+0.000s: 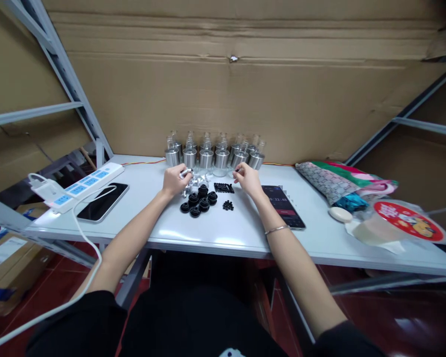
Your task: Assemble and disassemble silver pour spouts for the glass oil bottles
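My left hand (176,180) is closed around a small silvery-white part (186,173) with a dark end, above a pile of silvery and clear parts (196,182). My right hand (247,177) pinches a tiny dark piece at its fingertips, too small to name. Several black ridged caps (203,204) stand grouped in front of the pile. Between my hands lie a cluster of slim black pieces (223,188) and, nearer me, a bunch of small black bead-like parts (228,205). Behind are rows of glass bottles with metal sleeves (206,158).
To the left, a white power strip (92,182) with a cable lies by a phone (103,202). A second phone (283,207) showing a timer is beside my right forearm. Farther right are a patterned pouch (329,181), a white oval object (340,214) and a red-lidded tub (405,221).
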`<state>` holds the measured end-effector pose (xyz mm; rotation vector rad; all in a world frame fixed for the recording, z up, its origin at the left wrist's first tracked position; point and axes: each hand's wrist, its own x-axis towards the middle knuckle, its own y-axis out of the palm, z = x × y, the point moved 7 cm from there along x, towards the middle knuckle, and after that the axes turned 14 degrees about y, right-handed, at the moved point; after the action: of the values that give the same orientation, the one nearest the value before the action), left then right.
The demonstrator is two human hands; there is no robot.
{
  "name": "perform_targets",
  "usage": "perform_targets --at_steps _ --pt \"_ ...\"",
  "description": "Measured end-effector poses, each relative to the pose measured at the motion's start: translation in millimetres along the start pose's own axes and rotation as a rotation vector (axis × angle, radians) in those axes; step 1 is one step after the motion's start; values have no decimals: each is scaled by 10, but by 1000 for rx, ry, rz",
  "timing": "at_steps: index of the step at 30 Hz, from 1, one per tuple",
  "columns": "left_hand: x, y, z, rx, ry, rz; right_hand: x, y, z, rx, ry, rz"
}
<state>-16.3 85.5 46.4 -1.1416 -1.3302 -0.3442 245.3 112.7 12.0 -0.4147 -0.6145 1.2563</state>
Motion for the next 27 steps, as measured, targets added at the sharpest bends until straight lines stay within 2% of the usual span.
perform_targets --at_steps 8,16,27 --pt "11 -2 -49 -3 36 -1 -2 88 -65 -220 -80 130" --pt "11 68 -149 -25 63 79 -13 207 -126 -418 -129 194" --pt "6 83 -181 -16 87 100 -14 125 -136 -533 -44 192"
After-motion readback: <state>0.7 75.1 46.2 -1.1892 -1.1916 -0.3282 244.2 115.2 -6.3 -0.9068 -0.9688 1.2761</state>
